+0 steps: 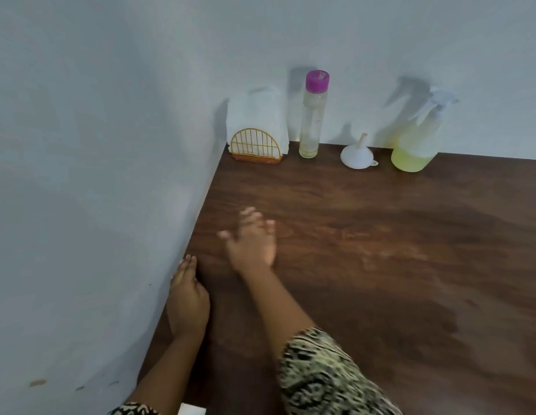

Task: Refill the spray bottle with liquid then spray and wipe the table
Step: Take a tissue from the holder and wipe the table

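Note:
A clear spray bottle (pixel 417 139) with a white trigger head stands at the back of the dark wooden table (pixel 380 250), holding yellow liquid in its lower part. To its left lies an upturned white funnel (pixel 358 155). Further left stands a tall clear bottle (pixel 313 115) with a purple cap and a little liquid at the bottom. A gold wire holder (pixel 256 146) in the corner holds white tissues (pixel 256 113). My right hand (pixel 251 239) hovers over the table, blurred, fingers apart and holding nothing. My left hand (pixel 186 298) rests flat by the left wall, holding nothing.
Pale walls (pixel 96 175) close the table in on the left and at the back. The tabletop shows faint dull streaks near the middle. A small white object (pixel 192 409) peeks in at the bottom edge.

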A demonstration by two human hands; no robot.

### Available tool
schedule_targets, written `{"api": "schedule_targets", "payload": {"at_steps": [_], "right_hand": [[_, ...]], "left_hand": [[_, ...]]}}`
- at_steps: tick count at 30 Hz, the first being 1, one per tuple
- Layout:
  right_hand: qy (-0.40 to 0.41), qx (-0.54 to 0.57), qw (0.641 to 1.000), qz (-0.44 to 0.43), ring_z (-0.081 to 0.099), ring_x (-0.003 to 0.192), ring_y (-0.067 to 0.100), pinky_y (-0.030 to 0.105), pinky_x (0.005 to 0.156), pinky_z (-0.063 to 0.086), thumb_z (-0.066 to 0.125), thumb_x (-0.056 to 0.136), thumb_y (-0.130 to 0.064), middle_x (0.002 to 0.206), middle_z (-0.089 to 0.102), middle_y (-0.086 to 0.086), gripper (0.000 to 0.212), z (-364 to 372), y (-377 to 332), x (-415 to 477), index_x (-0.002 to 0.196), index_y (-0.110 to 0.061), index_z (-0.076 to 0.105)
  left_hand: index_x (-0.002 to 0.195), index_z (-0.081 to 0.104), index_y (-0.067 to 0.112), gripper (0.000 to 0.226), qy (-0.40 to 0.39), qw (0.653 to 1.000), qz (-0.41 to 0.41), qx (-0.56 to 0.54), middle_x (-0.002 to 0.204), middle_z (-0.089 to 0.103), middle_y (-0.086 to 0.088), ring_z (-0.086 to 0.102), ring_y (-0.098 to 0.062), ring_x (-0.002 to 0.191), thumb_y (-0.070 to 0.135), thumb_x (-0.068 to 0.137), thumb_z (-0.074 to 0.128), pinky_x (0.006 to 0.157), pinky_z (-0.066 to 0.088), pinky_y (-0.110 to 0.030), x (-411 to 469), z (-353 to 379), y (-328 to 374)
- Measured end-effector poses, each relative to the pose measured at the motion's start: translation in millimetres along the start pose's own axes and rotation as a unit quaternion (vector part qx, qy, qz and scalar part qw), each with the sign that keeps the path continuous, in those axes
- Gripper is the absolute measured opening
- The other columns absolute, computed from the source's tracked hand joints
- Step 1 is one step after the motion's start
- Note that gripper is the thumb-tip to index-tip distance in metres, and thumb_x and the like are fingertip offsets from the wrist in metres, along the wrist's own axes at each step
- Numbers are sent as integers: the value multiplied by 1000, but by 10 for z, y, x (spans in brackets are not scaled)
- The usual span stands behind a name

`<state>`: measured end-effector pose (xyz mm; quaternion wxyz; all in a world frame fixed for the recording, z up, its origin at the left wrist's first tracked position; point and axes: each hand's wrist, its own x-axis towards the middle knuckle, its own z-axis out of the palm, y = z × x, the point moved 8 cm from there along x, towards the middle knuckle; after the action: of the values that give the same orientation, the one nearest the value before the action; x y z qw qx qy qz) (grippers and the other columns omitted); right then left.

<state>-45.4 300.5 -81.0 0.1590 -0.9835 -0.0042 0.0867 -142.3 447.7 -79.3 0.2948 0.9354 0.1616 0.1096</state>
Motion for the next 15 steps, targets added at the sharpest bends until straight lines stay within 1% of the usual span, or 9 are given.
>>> {"api": "schedule_targets", "payload": {"at_steps": [2, 4, 5, 6, 8, 10, 11, 13, 15], "right_hand": [[25, -7, 992, 125, 2, 149, 21, 43, 118, -4, 23, 97, -56, 161, 3, 9, 78, -187, 711, -144, 152, -7, -1], [-2, -9, 982, 186, -4, 149, 21, 43, 118, -6, 17, 98, -56, 161, -5, 8, 76, -250, 1021, -263, 151, -6, -5], [3, -8, 982, 188, -3, 149, 23, 43, 119, -5, 17, 98, -56, 161, -5, 10, 77, -237, 967, -261, 151, -4, -5], [12, 3, 987, 162, 0, 148, 25, 43, 119, -4, 21, 98, -55, 161, 0, 14, 79, -189, 779, -242, 151, -2, -3], [3, 18, 999, 38, 6, 148, 27, 42, 118, -2, 30, 97, -52, 159, 9, 17, 80, 29, 158, -290, 151, -1, 2], [-60, 11, 991, -119, 2, 148, 22, 41, 118, -6, 29, 98, -50, 161, 6, 10, 73, 301, -474, -615, 153, -7, 5], [-84, 1, 983, -164, 0, 148, 18, 40, 117, -9, 26, 99, -50, 162, 4, 6, 69, 373, -597, -745, 153, -10, 6], [-57, -9, 986, -154, 3, 148, 16, 41, 117, -7, 27, 99, -49, 162, 8, 3, 68, 282, -377, -806, 153, -12, 8], [18, -17, 999, -21, 12, 147, 19, 42, 118, 0, 32, 97, -51, 159, 19, 7, 73, 69, 311, -821, 152, -9, 10]], "left_hand": [[135, 51, 5, 46, 8, 1000, -9, 2, 143, 48, -9, 41, -24, 135, -6, 92, 42, 107, 36, -39, -54, -49, -38], [136, 51, 6, 45, 7, 1000, -9, 5, 144, 47, -7, 40, -23, 136, -4, 93, 41, 109, 35, -37, -66, -81, -74], [136, 50, 7, 46, 3, 1000, -8, 1, 145, 47, -7, 40, -22, 136, -4, 93, 40, 109, 34, -36, -49, -65, -76], [137, 50, 7, 46, -1, 1000, -8, -3, 145, 47, -7, 40, -22, 136, -4, 93, 40, 108, 34, -34, -30, -58, -80], [138, 48, 7, 47, -7, 1000, -6, -15, 144, 47, -7, 42, -23, 135, -4, 93, 39, 106, 33, -32, -40, -75, -92], [140, 46, 8, 47, -1, 999, -9, -34, 144, 48, -8, 45, -24, 132, -2, 95, 39, 102, 33, -29, -156, -162, -123], [141, 45, 8, 46, 5, 999, -14, -40, 144, 48, -8, 46, -24, 131, -1, 95, 39, 100, 33, -27, -229, -203, -159], [141, 44, 9, 46, 14, 999, -7, -40, 143, 48, -7, 46, -24, 131, 0, 96, 40, 100, 34, -28, -388, -288, -213], [140, 44, 9, 47, 7, 999, 18, -27, 143, 48, -7, 44, -24, 133, -2, 95, 41, 105, 35, -34, -543, -319, -224]]}}
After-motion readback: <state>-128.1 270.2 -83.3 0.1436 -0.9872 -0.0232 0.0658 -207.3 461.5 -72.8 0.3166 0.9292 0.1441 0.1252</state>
